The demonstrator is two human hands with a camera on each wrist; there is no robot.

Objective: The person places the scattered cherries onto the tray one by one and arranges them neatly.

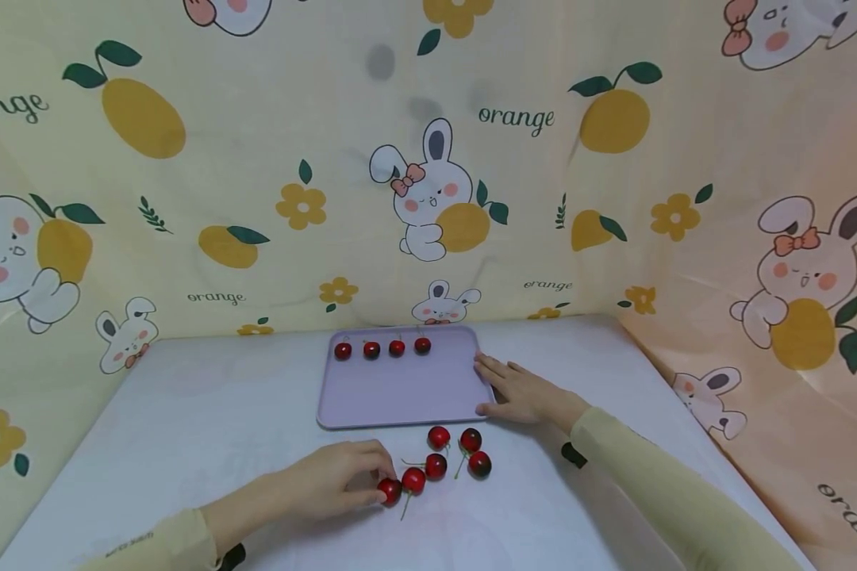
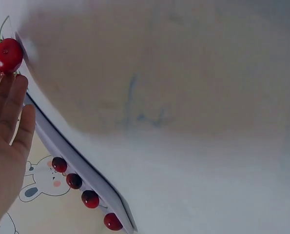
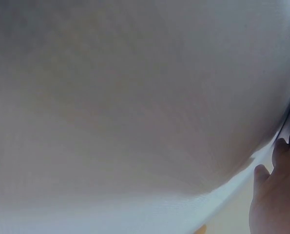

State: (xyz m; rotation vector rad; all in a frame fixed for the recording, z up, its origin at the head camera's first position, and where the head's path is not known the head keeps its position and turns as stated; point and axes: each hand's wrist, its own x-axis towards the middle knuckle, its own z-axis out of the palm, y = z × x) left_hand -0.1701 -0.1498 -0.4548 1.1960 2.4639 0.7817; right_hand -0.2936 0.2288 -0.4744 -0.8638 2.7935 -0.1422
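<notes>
My left hand point(image 1: 336, 478) pinches a red cherry point(image 1: 390, 493) between thumb and fingertips at the left end of a loose group on the table. In the left wrist view, a cherry point(image 2: 9, 56) with its green stem up shows at the fingertips. Right beside the pinched one lies another cherry point(image 1: 413, 480), stem pointing toward me. My right hand point(image 1: 528, 394) rests with fairly straight fingers on the right edge of a lilac tray point(image 1: 400, 396). Along the tray's back side sits a row of several cherries point(image 1: 397, 348).
Several more stemmed cherries point(image 1: 436, 466) lie on the white table point(image 1: 221, 412) in front of the tray. A printed cloth point(image 1: 314, 119) with rabbits and oranges hangs behind and at both sides. Dark wrist straps show below both sleeves point(image 1: 614, 444).
</notes>
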